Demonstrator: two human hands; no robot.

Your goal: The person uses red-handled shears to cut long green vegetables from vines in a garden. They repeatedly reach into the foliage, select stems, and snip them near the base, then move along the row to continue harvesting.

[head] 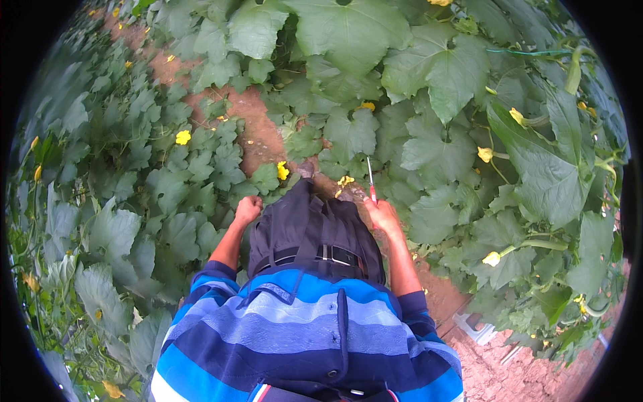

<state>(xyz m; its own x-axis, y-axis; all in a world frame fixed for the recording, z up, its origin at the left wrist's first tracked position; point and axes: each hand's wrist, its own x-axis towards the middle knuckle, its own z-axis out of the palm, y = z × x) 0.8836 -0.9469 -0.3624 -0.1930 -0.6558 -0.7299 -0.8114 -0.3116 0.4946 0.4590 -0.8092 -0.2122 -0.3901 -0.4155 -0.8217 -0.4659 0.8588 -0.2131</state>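
Note:
My right hand [382,215] is closed around the red handle of a slim tool with a narrow metal blade [370,172], perhaps scissors or a knife. The blade points away from me, over broad green leaves. At my left side, my left hand [249,208] hangs with its fingers curled, beside the leaves; whether it holds anything small cannot be told. Right of the tool, young gourds with yellow flowers at their tips grow among the vines, one gourd [545,244] at the lower right and another [574,73] at the upper right.
Leafy vines [166,186] crowd both sides of a narrow bare-soil path [258,128]. Yellow flowers [183,137] dot the leaves. A green string [532,51] runs across the upper right. On the soil behind my right arm lies a pale plastic object [476,330], partly under leaves.

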